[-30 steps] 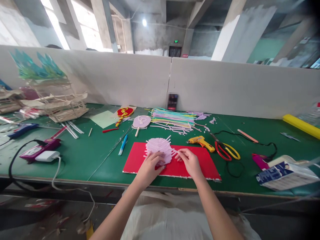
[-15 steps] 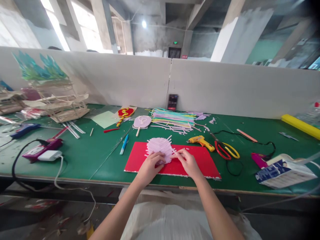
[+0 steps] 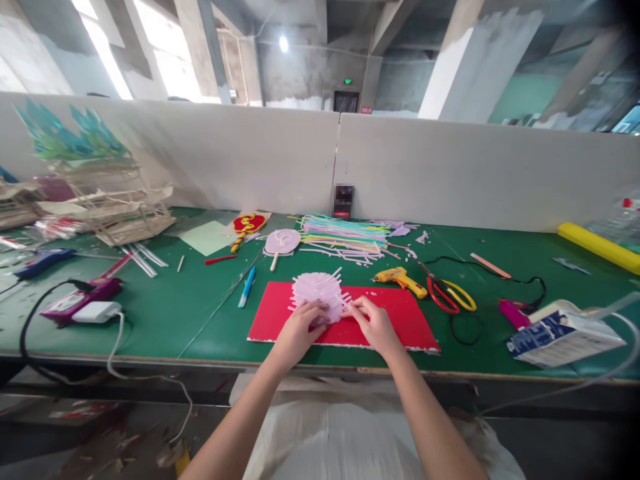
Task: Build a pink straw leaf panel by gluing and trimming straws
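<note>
A round lilac piece (image 3: 314, 291) made of narrow strips laid side by side rests on a red board (image 3: 400, 320). Loose strip ends stick out past its edges. My left hand (image 3: 303, 327) holds its lower edge, fingers curled, with the fingertips on the strips. At the right edge my right hand (image 3: 373, 323) pinches a thin lilac strip (image 3: 344, 301) between thumb and fingers; the strip touches the piece. Behind the board lies a finished-looking lilac fan shape (image 3: 283, 242) with a short handle, beside a bundle of coloured strips (image 3: 345, 233).
Right of the board lie a yellow glue gun (image 3: 401, 280), scissors (image 3: 444, 297) and a carton (image 3: 565, 337). A blue pen (image 3: 247, 287) lies on the left, with a power strip (image 3: 83, 301) farther out. A white partition (image 3: 225, 160) backs the green table (image 3: 165, 320).
The strip in my right hand has shifted slightly and lies against the right edge of the lilac piece. My left hand stays in place. The view has moved a little.
</note>
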The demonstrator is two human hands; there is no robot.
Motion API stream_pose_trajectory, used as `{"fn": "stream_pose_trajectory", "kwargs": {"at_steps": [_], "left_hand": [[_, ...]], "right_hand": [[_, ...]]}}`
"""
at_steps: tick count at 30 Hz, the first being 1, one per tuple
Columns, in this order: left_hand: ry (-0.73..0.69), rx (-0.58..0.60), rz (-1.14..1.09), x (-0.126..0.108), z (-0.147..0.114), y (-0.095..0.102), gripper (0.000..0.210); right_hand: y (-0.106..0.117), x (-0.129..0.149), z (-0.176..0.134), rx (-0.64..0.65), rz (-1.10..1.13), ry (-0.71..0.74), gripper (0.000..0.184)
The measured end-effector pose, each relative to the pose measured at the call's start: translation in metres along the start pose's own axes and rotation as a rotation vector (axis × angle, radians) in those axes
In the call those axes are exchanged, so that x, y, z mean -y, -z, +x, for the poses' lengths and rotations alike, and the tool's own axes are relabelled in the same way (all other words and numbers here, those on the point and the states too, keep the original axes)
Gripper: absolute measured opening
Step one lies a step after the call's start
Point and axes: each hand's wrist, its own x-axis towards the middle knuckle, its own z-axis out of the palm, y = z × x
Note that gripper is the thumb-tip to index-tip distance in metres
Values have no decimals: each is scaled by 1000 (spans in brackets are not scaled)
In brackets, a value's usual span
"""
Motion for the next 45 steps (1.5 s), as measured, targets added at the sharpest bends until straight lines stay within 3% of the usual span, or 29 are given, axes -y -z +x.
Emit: {"fn": "stream_pose_trajectory", "kwargs": {"at_steps": [6, 13, 27, 45], "left_hand": [[-36, -21, 30, -4, 0, 2, 25], [-40, 47, 94, -1, 0, 2, 22], [-66, 61, 134, 1, 1, 1, 27], [-139, 158, 478, -13, -6, -5, 39]], "right_hand": [[-2, -5, -11, -131, -141, 96, 15], [-4, -2, -26, -87, -384, 115, 17], [-6, -3, -24, -54, -455, 150, 19], [-8, -7, -24, -50, -478, 149, 21]]}}
